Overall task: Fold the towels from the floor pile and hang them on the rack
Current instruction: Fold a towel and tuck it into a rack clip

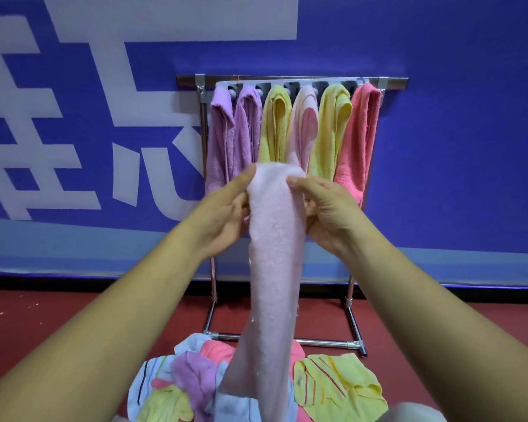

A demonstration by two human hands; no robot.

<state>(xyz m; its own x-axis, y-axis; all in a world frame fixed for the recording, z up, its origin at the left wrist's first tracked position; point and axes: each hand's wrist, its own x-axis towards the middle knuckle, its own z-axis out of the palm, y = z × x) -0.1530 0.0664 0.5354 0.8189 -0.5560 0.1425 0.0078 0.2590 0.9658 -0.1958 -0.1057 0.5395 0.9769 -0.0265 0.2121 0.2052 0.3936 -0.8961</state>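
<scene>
Pinching pale pink towel (276, 269) at its top end with left hand (223, 208) and right hand (329, 214); hanging lengthwise, long axis vertical. Large white wall lettering (73, 123) cropped, unreadable.

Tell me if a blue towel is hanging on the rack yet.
No: the rack holds only purple, yellow and pink towels; the blue towels lie in the floor pile.

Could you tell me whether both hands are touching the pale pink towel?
Touching: the head view shows left hand and right hand pinching the pale pink towel.
</scene>
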